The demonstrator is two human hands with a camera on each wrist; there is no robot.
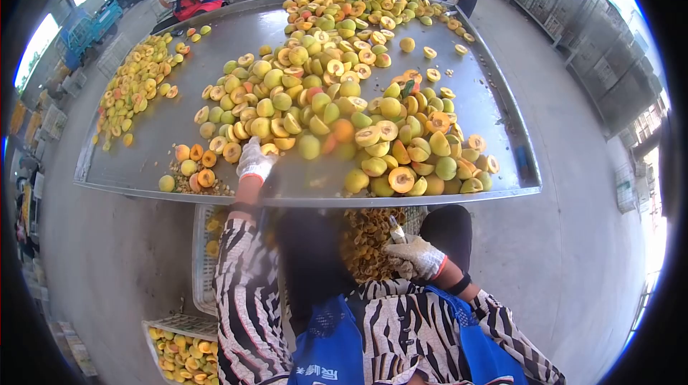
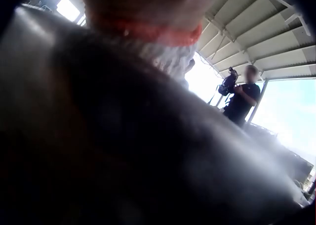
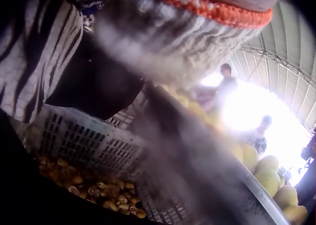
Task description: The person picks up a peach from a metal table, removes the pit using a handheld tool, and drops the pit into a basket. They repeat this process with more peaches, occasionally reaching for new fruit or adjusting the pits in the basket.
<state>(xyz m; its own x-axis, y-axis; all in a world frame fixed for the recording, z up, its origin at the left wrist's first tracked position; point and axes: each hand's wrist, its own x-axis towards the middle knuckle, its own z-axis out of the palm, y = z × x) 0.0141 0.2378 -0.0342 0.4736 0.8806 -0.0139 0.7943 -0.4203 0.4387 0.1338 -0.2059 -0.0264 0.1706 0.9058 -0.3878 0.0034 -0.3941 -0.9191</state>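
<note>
If the left grip (closure unclear) pushes, the round yellow fruit ahead may roll; the right grip clasps a slim metallic tool.

Fruit: many; round, yellow to green, some blushed orange; whole and halved mixed, certain cut faces showing a stone. Main heap across the surface, far edge to near right. Smaller pile, left. Small cluster, near left.
Tool: one; slim, metallic tip pointing far; held in right fingers.
</note>
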